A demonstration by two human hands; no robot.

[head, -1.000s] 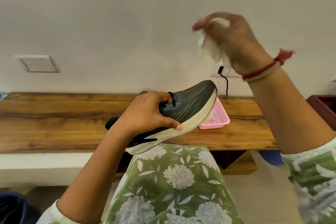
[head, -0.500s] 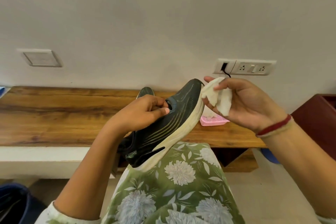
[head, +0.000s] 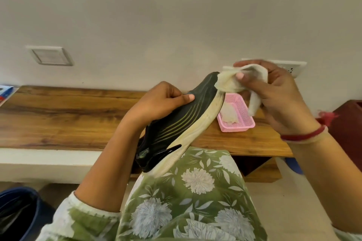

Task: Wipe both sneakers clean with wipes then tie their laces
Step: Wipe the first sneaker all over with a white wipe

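Now the wipe (head: pixel 233 82) meets the sneaker (head: pixel 176 127) toe
Fingers of the right hand (head: pixel 278 101), lowered from overhead, pinch it; the left hand (head: pixel 156 103) clasps the upper, so wiping starts

Soft even light (edges warped).

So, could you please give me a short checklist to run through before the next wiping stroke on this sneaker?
1. Sneaker held firmly: the left hand grips the upper of the sneaker, toe raised. Ok.
2. Wipe ready: the right hand pinches the wipe, which lies against the toe. Ok.
3. Midsole clean: the midsole shows yellowish staining along its length. Not ok.
4. Spare wipe within reach: one lies in the pink basket on the wooden bench. Ok.
5. Laces tied: hidden under the left hand. Cannot tell.
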